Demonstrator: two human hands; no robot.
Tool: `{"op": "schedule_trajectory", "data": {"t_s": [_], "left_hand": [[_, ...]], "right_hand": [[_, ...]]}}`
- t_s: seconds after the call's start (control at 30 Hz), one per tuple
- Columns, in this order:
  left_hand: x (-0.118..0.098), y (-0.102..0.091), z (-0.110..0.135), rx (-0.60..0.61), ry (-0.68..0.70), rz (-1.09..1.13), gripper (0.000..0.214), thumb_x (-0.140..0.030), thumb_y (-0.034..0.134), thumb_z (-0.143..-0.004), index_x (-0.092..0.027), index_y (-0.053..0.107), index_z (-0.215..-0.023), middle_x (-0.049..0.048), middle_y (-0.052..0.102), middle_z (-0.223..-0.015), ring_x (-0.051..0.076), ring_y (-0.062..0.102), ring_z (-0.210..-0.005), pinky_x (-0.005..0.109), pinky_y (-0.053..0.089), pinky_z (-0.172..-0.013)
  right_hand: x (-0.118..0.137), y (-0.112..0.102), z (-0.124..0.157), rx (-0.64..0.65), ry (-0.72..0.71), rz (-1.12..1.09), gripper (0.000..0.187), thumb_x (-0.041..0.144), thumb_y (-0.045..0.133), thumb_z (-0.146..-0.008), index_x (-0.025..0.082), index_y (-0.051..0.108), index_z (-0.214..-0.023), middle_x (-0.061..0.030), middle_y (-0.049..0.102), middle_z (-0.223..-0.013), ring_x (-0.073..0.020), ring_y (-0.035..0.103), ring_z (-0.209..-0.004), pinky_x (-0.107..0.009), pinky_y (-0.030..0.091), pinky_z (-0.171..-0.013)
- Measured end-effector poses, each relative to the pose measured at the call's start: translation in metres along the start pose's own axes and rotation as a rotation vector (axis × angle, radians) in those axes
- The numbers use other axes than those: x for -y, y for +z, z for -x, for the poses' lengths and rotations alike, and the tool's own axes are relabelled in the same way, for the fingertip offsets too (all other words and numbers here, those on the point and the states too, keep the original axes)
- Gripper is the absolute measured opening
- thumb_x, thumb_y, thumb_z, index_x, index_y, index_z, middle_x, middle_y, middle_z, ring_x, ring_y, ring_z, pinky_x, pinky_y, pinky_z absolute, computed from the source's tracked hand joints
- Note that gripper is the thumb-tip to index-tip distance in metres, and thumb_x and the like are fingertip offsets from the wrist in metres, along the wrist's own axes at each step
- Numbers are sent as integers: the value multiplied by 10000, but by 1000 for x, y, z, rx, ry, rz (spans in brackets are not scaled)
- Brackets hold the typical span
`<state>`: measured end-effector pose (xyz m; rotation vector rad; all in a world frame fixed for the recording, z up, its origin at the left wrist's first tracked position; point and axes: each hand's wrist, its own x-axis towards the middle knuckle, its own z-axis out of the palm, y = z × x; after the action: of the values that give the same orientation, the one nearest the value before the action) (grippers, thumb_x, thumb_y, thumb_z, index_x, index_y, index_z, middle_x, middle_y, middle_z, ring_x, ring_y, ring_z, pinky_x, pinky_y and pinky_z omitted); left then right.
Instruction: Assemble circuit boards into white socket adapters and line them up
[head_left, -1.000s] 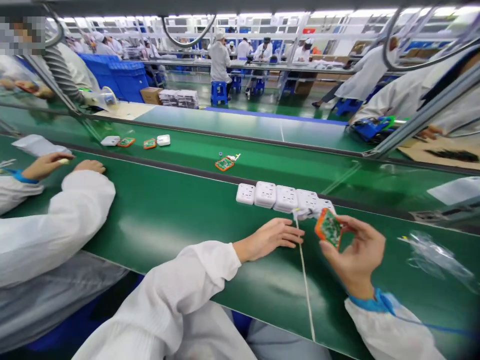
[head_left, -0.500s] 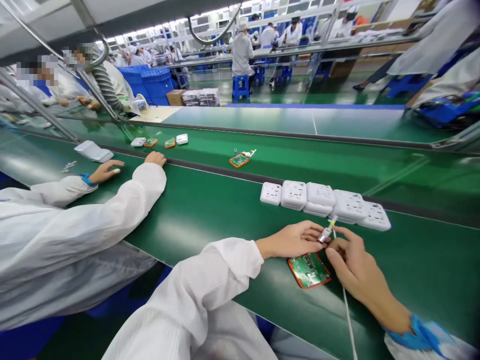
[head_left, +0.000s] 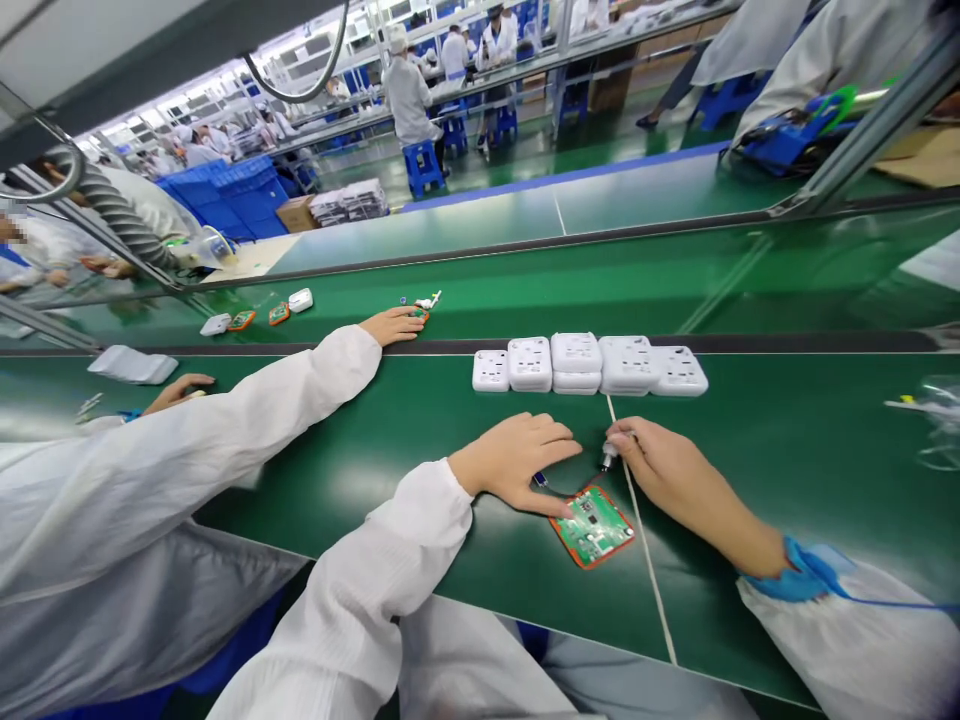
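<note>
A green circuit board (head_left: 594, 528) with an orange rim lies flat on the green bench. My left hand (head_left: 517, 462) spreads over its upper left side, fingers apart, the thumb resting on the board's edge. Beside those fingers is a small blue part (head_left: 539, 480) on a dark wire. Above the board's upper right corner, my right hand (head_left: 664, 465) pinches a small silver cylindrical part (head_left: 609, 456), partly covered by the fingers. A thin dark wire seems to run from this part towards the board. The right wrist wears a blue band.
White square housings (head_left: 577, 365) with slots stand in a row beyond my hands, some stacked. A co-worker's hand (head_left: 395, 325) reaches onto the belt (head_left: 525, 290) at another board. A clear bag (head_left: 941, 420) lies at right; a pale line (head_left: 652, 570) crosses the bench.
My hands have come apart. The right hand has drawn the silver part away from my left fingers, and the left thumb now touches the board. The co-worker's arm has reached to the belt board.
</note>
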<state>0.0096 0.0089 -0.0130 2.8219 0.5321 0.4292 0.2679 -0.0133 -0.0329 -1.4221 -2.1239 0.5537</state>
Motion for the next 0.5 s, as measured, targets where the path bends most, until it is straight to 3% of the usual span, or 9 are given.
{"op": "schedule_trajectory", "data": {"t_s": [0.13, 0.23, 0.4, 0.5], "left_hand": [[4, 2, 1, 65, 18, 33, 495, -648, 619, -930, -187, 716, -1081, 131, 638, -1189, 239, 590, -971, 367, 418, -803], [8, -1, 1, 113, -2, 119, 422, -605, 658, -926, -207, 750, -1032, 113, 635, -1184, 222, 587, -972, 352, 410, -827], [11, -10, 3, 141, -1, 232, 353, -523, 683, -933, -253, 760, -1146, 116, 602, -1236, 240, 570, -1046, 370, 404, -916], [11, -8, 4, 64, -29, 308, 268, -454, 654, -966, -236, 777, -1059, 103, 616, -1193, 232, 566, -1062, 370, 413, -949]], "right_hand": [[-3, -1, 6, 105, -74, 27, 309, 431, 376, -1041, 201, 577, -1086, -97, 666, -1025, -258, 666, -824, -367, 485, -716], [-9, 0, 5, 153, -136, -10, 293, 377, 347, -1045, 209, 579, -1106, -92, 663, -1045, -249, 661, -825, -373, 485, -738], [-12, -8, -3, 108, -97, -130, 195, 377, 518, -1006, 223, 627, -956, -56, 691, -904, -234, 653, -791, -348, 478, -723], [-1, -14, -4, 76, -121, -143, 168, 324, 539, -995, 220, 602, -880, -49, 664, -841, -221, 624, -767, -336, 476, -718]]}}
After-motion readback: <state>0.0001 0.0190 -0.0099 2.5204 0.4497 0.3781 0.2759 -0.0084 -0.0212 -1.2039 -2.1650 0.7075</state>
